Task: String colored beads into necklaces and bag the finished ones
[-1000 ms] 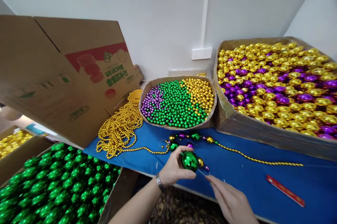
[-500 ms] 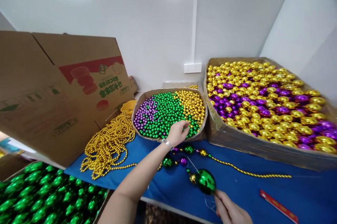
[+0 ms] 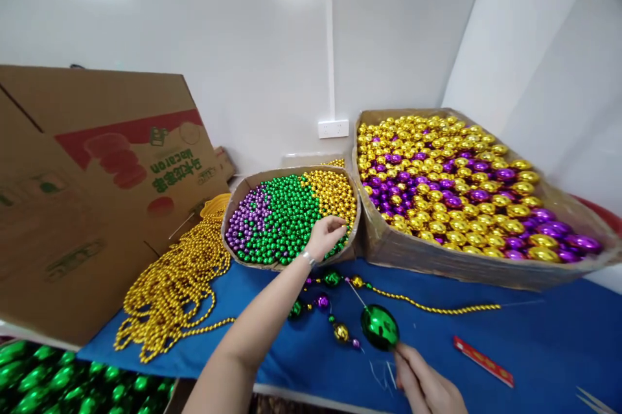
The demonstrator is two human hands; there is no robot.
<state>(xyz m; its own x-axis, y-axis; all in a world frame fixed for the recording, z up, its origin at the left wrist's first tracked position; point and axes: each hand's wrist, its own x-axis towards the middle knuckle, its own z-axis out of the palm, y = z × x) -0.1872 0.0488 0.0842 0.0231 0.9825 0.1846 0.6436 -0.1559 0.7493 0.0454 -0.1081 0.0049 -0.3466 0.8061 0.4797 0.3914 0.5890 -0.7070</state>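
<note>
My left hand [image 3: 326, 239], a bracelet at its wrist, hovers over the right front side of a box of small beads [image 3: 291, 266]; its fingers are pinched, and what is between them is too small to make out. Green, purple and gold round beads fill that box. My right hand [image 3: 427, 383] grips a large shiny green bead [image 3: 380, 327] at its lower right. A thin pale needle or thread runs up-left from this bead. Behind it lies a partly strung necklace [image 3: 332, 279] of green, purple and gold beads with a gold bead chain [image 3: 427, 307].
A large carton [image 3: 447, 275] of gold and purple beads stands at right. Gold bead strands [image 3: 170, 297] lie at left beside a cardboard box [image 3: 111, 207]. Green beads [image 3: 63, 378] fill a container at lower left. A red strip [image 3: 483, 361] lies on the blue cloth [image 3: 418, 343].
The view has swung right, so things sit further left. My left hand stays over the small beads, fingers pinched. A small purple bead now shows on the strand beside the large green bead.
</note>
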